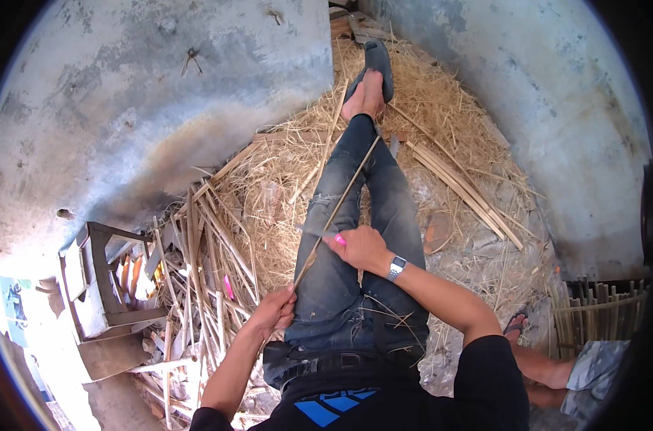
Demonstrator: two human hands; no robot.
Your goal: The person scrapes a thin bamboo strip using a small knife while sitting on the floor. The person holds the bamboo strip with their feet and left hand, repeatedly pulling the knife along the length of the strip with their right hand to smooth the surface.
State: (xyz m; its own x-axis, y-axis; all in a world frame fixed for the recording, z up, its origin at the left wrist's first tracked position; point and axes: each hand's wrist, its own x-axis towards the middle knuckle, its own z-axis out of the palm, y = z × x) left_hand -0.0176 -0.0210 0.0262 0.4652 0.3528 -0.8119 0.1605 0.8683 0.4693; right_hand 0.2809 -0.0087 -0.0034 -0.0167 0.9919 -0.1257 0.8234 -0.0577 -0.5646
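Across my outstretched legs lies a long thin bamboo strip (pixel 349 188), running from my left hand up toward my ankles. Its lower end is pinched in my left hand (pixel 272 313), beside my left thigh. In my right hand (pixel 364 248), which wears a wristwatch (pixel 396 268), is a knife with a pink handle (pixel 339 238). The knife's blade (pixel 313 231) points left and crosses the strip over my thigh. A frayed, peeled part of the strip shows just below the blade. Loose shavings (pixel 394 316) rest on my lap.
Split bamboo pieces (pixel 204 273) are heaped on my left, near a wooden frame (pixel 118 280). More strips (pixel 459 190) lie right of my legs on shavings (pixel 441 100). Concrete walls (pixel 168 86) rise on both sides. Another person's leg (pixel 542 365) and a slatted bamboo piece (pixel 599 312) are at right.
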